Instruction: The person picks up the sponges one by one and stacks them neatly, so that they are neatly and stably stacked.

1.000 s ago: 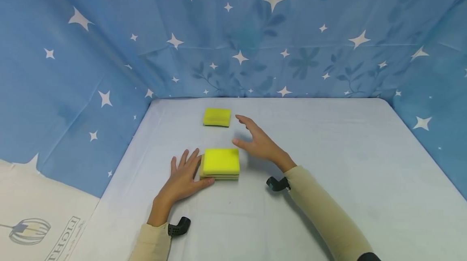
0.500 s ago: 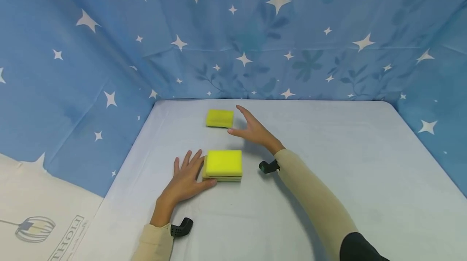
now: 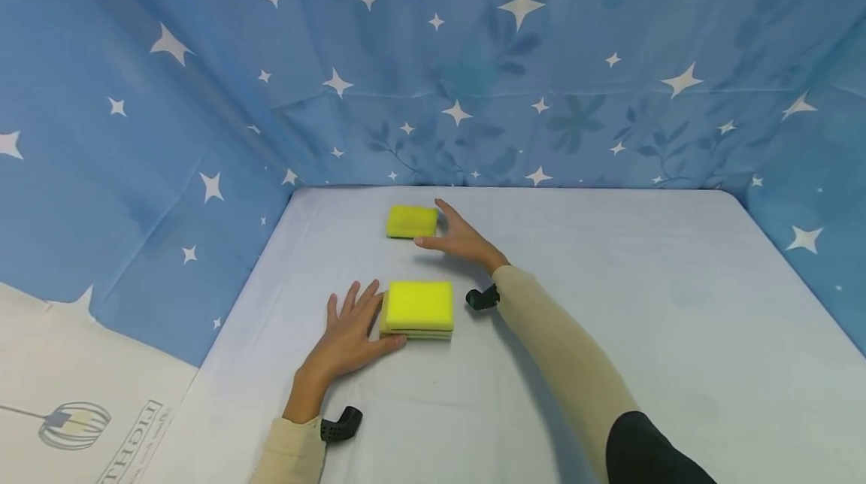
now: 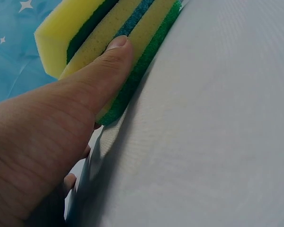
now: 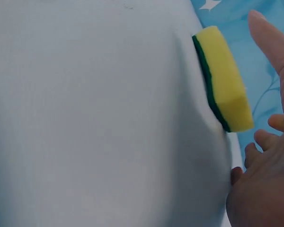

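Note:
A stack of three yellow scouring sponges point(image 3: 419, 307) sits near the middle of the table, the top one slightly offset. In the left wrist view, the stack's sponges point(image 4: 100, 61) show green or blue-green scouring layers. My left hand point(image 3: 346, 345) rests at the stack's left side, fingers spread and straight, its thumb lying against the front face. Farther back lies a single sponge point(image 3: 411, 222), yellow side up with green underneath. Beside its right edge, my right hand point(image 3: 463, 238) spreads thumb and fingers apart; in the right wrist view this sponge point(image 5: 223, 85) appears apart from the fingers.
A white cloth covers the table point(image 3: 649, 304). Blue star-patterned curtain point(image 3: 582, 71) hangs behind it and along both sides. At the lower left lies cream fabric point(image 3: 88, 364) with a printed lamp. A small black wrist device point(image 3: 341, 425) sticks out from the left sleeve.
My right hand has moved away from beside the stack, back and leftward to the single sponge. My left hand keeps its place at the stack. The head view has shifted slightly.

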